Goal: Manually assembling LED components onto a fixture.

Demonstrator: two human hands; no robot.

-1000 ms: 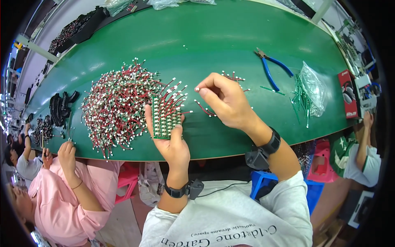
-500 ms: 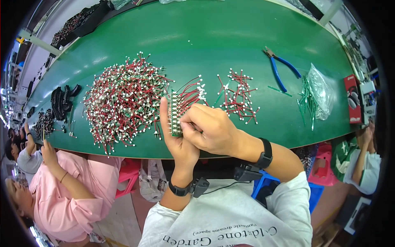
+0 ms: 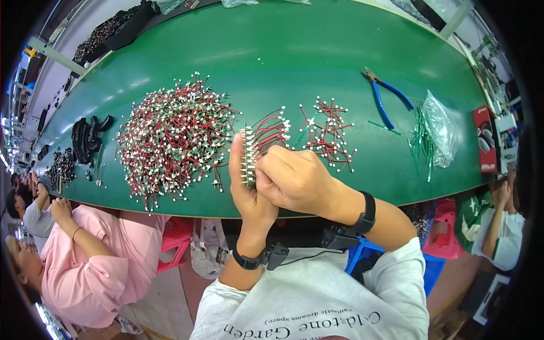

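The green bench (image 3: 317,48) spreads widest, its near edge bowing beneath the heel of the left hand and the right forearm, its far edge well beyond both hands, with a broad stretch of free room between; the big pile of red-wired leads (image 3: 173,141) takes up the surface just left of the hands. The right hand (image 3: 297,178) comes in from the right, forearm slanting up and inward, knuckles uppermost and fingers curled down at the board's right side; its grip is drawn in tight, though whether it pinches a lead I cannot tell. The left hand (image 3: 255,207) rises almost straight from below, one finger stretched up along the board's left edge, its grip closed on the board. A smaller heap of leads (image 3: 327,136) lies near, beyond the right hand, with a strip of bare surface before the blue-handled pliers (image 3: 381,104). Slimmest in outline, the circuit board (image 3: 248,156) is held up nearly edge-on between pile and heap, red leads fanning from its right side
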